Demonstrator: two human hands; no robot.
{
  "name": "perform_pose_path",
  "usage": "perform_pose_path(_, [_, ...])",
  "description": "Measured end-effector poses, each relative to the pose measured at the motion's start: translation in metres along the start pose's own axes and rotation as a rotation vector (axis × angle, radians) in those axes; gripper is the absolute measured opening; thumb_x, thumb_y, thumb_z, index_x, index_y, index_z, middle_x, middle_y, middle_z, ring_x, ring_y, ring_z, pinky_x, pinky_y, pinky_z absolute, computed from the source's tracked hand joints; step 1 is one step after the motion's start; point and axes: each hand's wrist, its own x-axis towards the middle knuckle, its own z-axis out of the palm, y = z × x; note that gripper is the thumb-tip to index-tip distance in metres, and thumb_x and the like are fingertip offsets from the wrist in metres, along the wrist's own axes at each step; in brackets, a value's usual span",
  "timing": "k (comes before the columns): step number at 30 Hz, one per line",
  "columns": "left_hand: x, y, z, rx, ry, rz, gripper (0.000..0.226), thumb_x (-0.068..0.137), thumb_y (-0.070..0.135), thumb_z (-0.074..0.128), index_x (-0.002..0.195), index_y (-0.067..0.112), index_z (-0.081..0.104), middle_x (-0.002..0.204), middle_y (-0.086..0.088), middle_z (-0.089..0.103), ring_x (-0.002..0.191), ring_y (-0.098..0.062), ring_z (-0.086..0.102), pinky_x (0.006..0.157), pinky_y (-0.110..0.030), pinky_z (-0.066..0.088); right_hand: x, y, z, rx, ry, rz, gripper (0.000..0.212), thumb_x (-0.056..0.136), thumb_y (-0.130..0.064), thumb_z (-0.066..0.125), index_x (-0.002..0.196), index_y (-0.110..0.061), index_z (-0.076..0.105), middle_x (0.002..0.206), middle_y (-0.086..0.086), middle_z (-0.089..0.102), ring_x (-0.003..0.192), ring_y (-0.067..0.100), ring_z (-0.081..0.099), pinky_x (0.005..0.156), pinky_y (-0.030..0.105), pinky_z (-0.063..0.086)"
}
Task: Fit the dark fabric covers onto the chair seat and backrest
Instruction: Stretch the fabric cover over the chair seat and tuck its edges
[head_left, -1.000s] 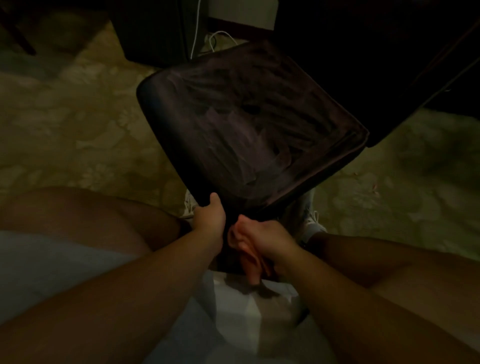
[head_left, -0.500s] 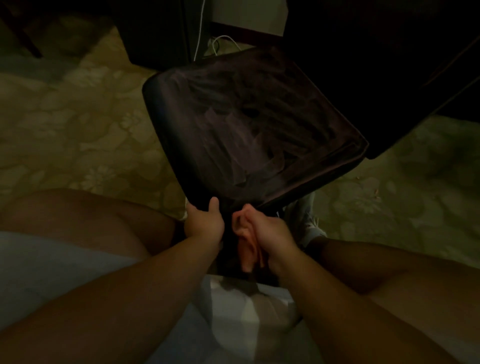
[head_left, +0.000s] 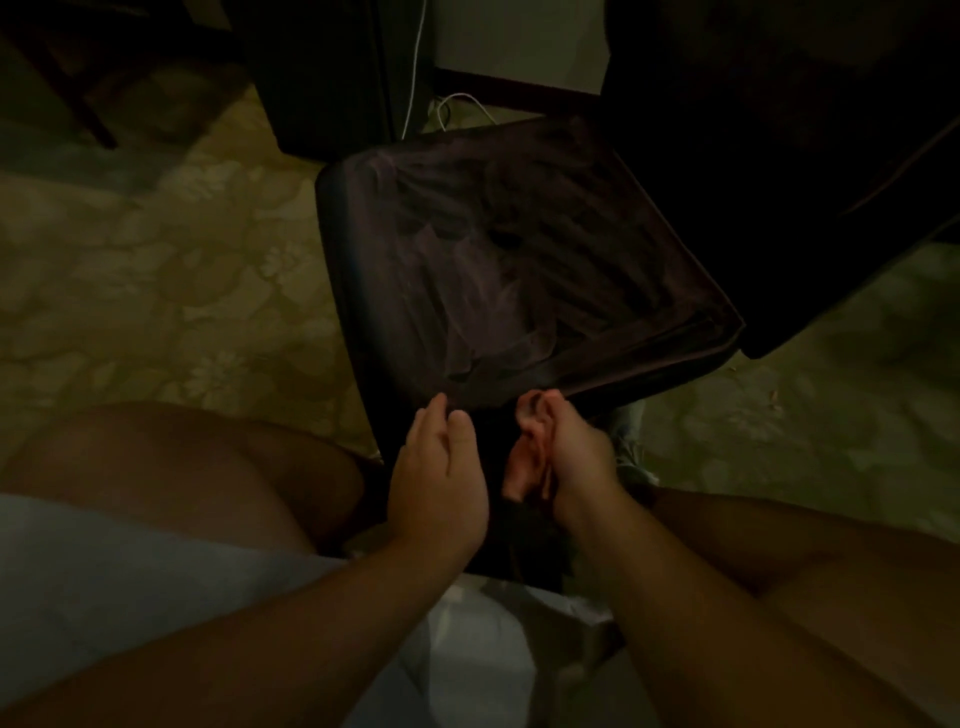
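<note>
Head camera looks down in dim light at a chair seat (head_left: 519, 260) that sits in the middle of the view, tilted so that one corner points toward the person. A dark fabric cover (head_left: 483, 291) is spread over its top, with creases and pale streaks running across the middle and a folded edge along the right side. The near corner of the cover hangs down in a dark bunch between the two hands.

The left hand (head_left: 439, 478) is at the near edge of the seat, fingers (head_left: 434, 415) curled loosely, with the thumb and forefinger tips touching the fabric's edge; whether it truly pinches the cloth cannot be told. The right hand (head_left: 563, 457) is just beside it to the right, closed into a fist on the cover's near corner, knuckles turned inward and lit reddish.

Both bare forearms reach in from the near edge of the view. The person's bare knees show on the left and right, above light shorts (head_left: 130, 582). A patterned floral carpet (head_left: 156, 291) lies under the chair. At the far side stands dark furniture (head_left: 322, 78), and a white cable (head_left: 449, 104) lies on the floor beside it. Another dark shape (head_left: 779, 156) fills the far right.
</note>
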Motion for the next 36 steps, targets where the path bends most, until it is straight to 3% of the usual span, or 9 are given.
perform_pose_path(4, [0.003,0.003,0.000,0.019,-0.035,0.052,0.071,0.097,0.059,0.024,0.146,0.022,0.060,0.145,-0.001,0.062,0.133,-0.017,0.057,0.116,-0.040,0.044,-0.016,0.023,0.022,-0.250,-0.147,0.042,0.042,0.089,-0.053,0.072,0.092,-0.013,0.082,0.082,0.007,0.080,0.079,0.028,0.078,0.073,0.040,0.065])
perform_pose_path(11, [0.010,-0.009,-0.004,0.196,-0.182,0.253,0.066,0.102,0.055,0.031,0.152,0.018,0.055,0.151,-0.002,0.058,0.141,-0.017,0.051,0.119,-0.042,0.042,0.026,-0.014,-0.015,0.138,-0.009,-0.029,0.048,0.073,-0.056,0.074,0.092,-0.011,0.078,0.081,0.007,0.077,0.062,0.024,0.073,0.061,0.034,0.059])
perform_pose_path(15, [0.014,-0.003,0.005,0.271,-0.222,0.286,0.065,0.103,0.050,0.027,0.149,0.016,0.058,0.152,-0.005,0.060,0.148,-0.018,0.045,0.129,-0.037,0.024,0.020,0.001,-0.005,-0.189,-0.118,-0.048,0.039,0.086,-0.046,0.074,0.092,-0.008,0.083,0.088,0.011,0.081,0.078,0.027,0.078,0.074,0.041,0.061])
perform_pose_path(21, [0.022,-0.012,0.002,0.435,-0.288,0.348,0.085,0.096,0.066,0.012,0.156,0.021,0.050,0.161,0.001,0.051,0.154,-0.013,0.036,0.128,-0.031,0.017,0.052,-0.039,-0.046,0.027,0.084,-0.058,0.038,0.079,-0.049,0.079,0.091,-0.012,0.080,0.084,0.008,0.079,0.066,0.024,0.073,0.062,0.032,0.055])
perform_pose_path(23, [0.024,-0.012,0.005,0.489,-0.304,0.355,0.087,0.095,0.067,0.011,0.157,0.021,0.050,0.162,0.000,0.049,0.156,-0.014,0.033,0.129,-0.034,0.016,0.046,-0.029,-0.039,-0.126,-0.089,-0.012,0.053,0.064,-0.058,0.081,0.088,-0.011,0.079,0.082,0.010,0.076,0.060,0.026,0.068,0.057,0.031,0.052])
perform_pose_path(25, [0.027,-0.009,0.006,0.539,-0.310,0.352,0.084,0.096,0.067,0.012,0.157,0.021,0.049,0.162,0.000,0.050,0.156,-0.015,0.034,0.129,-0.038,0.019,0.041,-0.022,-0.035,-0.191,-0.215,0.029,0.045,0.074,-0.054,0.080,0.095,-0.014,0.080,0.086,0.011,0.075,0.057,0.022,0.065,0.055,0.029,0.050])
perform_pose_path(30, [0.027,-0.006,-0.001,0.607,-0.344,0.366,0.070,0.101,0.061,0.024,0.158,0.025,0.045,0.161,0.000,0.050,0.155,-0.018,0.036,0.128,-0.043,0.026,0.066,-0.055,-0.073,0.128,0.090,-0.043,0.032,0.091,-0.047,0.071,0.099,-0.017,0.079,0.089,0.008,0.079,0.069,0.023,0.073,0.070,0.038,0.061])
perform_pose_path(33, [0.026,-0.003,0.001,0.644,-0.349,0.383,0.076,0.099,0.069,0.022,0.159,0.028,0.043,0.162,0.002,0.050,0.155,-0.018,0.035,0.128,-0.043,0.026,0.061,-0.040,-0.063,-0.102,0.024,-0.055,0.042,0.086,-0.054,0.075,0.103,-0.016,0.080,0.099,0.010,0.081,0.085,0.027,0.076,0.084,0.043,0.061])
perform_pose_path(36, [0.031,-0.001,-0.002,0.659,-0.349,0.384,0.074,0.101,0.071,0.027,0.160,0.029,0.041,0.161,0.004,0.049,0.153,-0.019,0.040,0.125,-0.047,0.032,0.055,-0.050,-0.066,-0.213,0.018,-0.077,0.033,0.091,-0.046,0.075,0.101,-0.015,0.079,0.090,0.009,0.079,0.076,0.026,0.074,0.072,0.036,0.059])
